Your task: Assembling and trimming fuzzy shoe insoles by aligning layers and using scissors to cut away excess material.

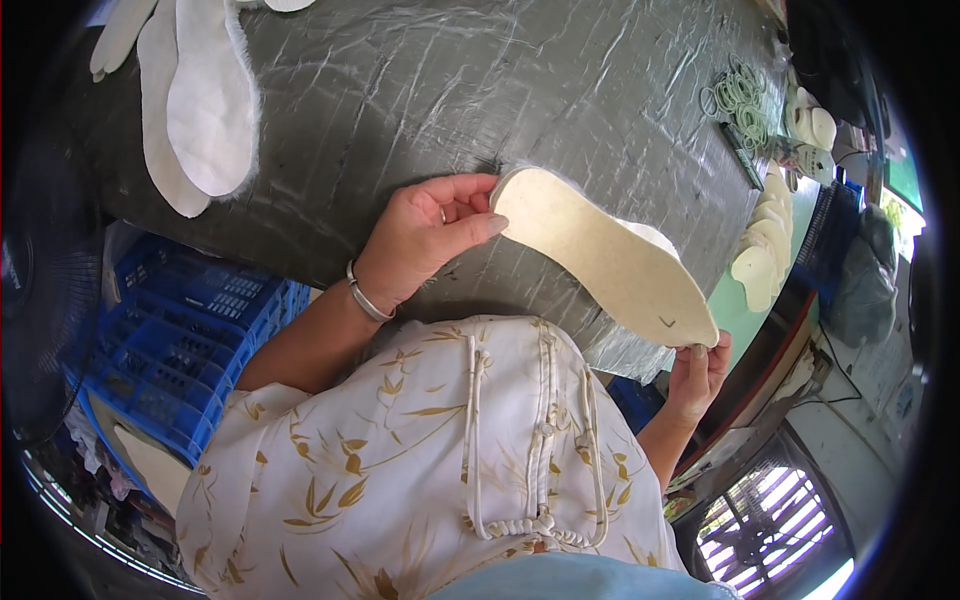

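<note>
A cream insole (610, 265) with a furry edge is stretched out between my two hands, above the grey table. My left hand (425, 230) pinches its left end between thumb and fingers. At the other end, beside a small dark check mark, my right hand (697, 375) grips the tip. A bit of white shows behind the insole's upper edge; whether it is a second insole I cannot tell. White fluffy insoles (212, 110) lie overlapping at the far left of the table.
The grey table (400, 110) has a wrinkled cover. Green rubber bands (740, 100) and a dark marker pen (740, 155) lie at its right. Beyond them runs a row of cream insoles (765, 240). Blue plastic crates (170, 340) stand at lower left, near a dark fan (45, 260).
</note>
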Tool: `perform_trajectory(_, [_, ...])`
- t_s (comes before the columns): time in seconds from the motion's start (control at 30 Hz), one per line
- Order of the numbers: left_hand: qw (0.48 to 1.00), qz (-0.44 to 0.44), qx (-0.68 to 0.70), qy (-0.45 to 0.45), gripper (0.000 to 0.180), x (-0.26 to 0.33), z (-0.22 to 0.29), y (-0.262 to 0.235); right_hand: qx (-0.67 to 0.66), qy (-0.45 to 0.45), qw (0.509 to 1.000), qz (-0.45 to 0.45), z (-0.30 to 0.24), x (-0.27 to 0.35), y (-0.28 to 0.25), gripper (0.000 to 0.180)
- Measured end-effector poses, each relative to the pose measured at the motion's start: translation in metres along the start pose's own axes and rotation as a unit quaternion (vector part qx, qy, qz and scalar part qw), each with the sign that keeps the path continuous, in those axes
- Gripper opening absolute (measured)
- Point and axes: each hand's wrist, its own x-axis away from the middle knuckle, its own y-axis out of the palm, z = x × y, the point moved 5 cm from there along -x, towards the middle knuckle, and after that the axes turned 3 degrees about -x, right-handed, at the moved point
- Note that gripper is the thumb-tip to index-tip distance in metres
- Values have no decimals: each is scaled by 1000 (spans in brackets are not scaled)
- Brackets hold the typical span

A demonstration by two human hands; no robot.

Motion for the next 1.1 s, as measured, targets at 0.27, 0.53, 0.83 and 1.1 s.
perform_trajectory(0.27, [961,102,-257,8,18,2,14,-7,81,24,994,69,-2,3,3,15])
perform_trajectory(0.53, [944,130,-290,-84,15,12,14,-30,78,78,990,92,19,-6,9,14])
perform_trajectory(0.83, [921,161,-332,-129,17,22,25,-32,81,143,985,49,39,-36,10,12])
perform_trajectory(1.1, [912,167,-345,-143,16,22,25,-28,62,186,977,81,51,-40,3,12])
